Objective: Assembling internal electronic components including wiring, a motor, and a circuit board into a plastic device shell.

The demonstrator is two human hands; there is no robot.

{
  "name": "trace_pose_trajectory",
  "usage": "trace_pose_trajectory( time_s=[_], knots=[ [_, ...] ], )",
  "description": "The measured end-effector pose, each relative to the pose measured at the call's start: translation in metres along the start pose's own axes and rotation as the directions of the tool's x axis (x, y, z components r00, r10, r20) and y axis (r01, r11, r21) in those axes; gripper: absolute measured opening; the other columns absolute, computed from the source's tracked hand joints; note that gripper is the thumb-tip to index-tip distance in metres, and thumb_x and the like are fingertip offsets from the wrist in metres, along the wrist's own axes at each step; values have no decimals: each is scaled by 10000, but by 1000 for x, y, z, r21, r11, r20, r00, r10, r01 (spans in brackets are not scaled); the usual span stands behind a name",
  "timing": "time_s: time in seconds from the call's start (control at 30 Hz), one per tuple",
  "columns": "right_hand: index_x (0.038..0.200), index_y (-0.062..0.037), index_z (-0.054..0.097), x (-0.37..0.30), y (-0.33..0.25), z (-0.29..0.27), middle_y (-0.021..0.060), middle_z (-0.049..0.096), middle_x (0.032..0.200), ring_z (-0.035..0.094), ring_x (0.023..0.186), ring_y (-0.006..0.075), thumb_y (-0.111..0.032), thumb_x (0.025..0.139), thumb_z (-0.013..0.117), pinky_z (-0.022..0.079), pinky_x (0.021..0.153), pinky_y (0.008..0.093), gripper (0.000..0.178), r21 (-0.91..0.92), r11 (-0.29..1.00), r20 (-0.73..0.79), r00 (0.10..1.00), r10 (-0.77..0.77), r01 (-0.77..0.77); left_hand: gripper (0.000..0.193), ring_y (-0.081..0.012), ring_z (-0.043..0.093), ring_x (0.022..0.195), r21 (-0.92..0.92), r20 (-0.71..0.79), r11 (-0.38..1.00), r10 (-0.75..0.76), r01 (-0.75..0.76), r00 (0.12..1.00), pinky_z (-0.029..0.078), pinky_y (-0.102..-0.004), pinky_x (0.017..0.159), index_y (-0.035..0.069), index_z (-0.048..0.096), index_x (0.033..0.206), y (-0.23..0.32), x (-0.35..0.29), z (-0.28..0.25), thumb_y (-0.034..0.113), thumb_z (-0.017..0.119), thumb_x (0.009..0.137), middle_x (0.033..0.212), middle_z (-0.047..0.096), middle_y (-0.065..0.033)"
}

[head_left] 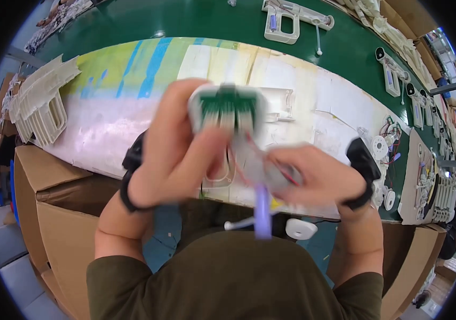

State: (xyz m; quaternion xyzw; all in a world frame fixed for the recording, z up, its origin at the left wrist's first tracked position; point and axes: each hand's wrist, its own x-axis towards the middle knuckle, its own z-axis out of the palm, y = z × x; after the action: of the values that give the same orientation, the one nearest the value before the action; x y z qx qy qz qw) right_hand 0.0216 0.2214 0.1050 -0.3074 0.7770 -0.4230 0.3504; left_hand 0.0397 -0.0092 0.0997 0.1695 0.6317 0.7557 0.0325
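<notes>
My left hand (177, 141) is wrapped round a white plastic housing (263, 114), held over the near part of the table. A green circuit board (227, 101) shows at the housing's upper end, blurred by motion. Just to the right, my right hand (318, 173) grips a round greyish motor-like part (280, 176), also blurred. Thin red wires run between this part and the housing. Below it hangs a purple cylindrical cell (263, 213). A white rod (238, 223) and a white disc-shaped piece (301, 229) show lower down, near my lap; what they join to is unclear.
Another white half shell (280, 101) lies on the table behind my hands. Stacked white housings (46, 106) stand at the left, above an open cardboard box (68, 224). A handled unit (284, 34) rests on the green surface at the back. Wired small parts (385, 144) lie right.
</notes>
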Motion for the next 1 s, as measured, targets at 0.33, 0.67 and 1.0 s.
trace_pose_trajectory(
  time_s=[0.33,0.67,1.0],
  knots=[
    [782,-31,575,60,31,15,84,528,632,452,538,263,-161,737,705,405,531,340,189,-326,945,-382,916,-124,-8,273,-123,618,762,59,-228,998,-24,38,973,530,-277,611,2,439,1139,-73,9,-45,207,496,968,935,612,-84],
    [784,9,569,72,30,1,138,635,950,568,759,296,-167,744,725,457,672,310,239,-404,902,-558,822,-114,-150,236,-134,589,576,-261,-290,867,-491,425,822,495,-245,539,10,519,1033,-63,8,-42,227,535,943,820,623,-74],
    [831,-29,598,95,65,22,96,569,941,534,1027,265,-250,760,692,402,894,466,251,-690,709,-565,723,-397,-150,265,-250,595,680,902,-180,431,303,34,936,473,-321,606,22,598,1016,-76,0,-54,112,690,785,775,612,-122]
  ],
)
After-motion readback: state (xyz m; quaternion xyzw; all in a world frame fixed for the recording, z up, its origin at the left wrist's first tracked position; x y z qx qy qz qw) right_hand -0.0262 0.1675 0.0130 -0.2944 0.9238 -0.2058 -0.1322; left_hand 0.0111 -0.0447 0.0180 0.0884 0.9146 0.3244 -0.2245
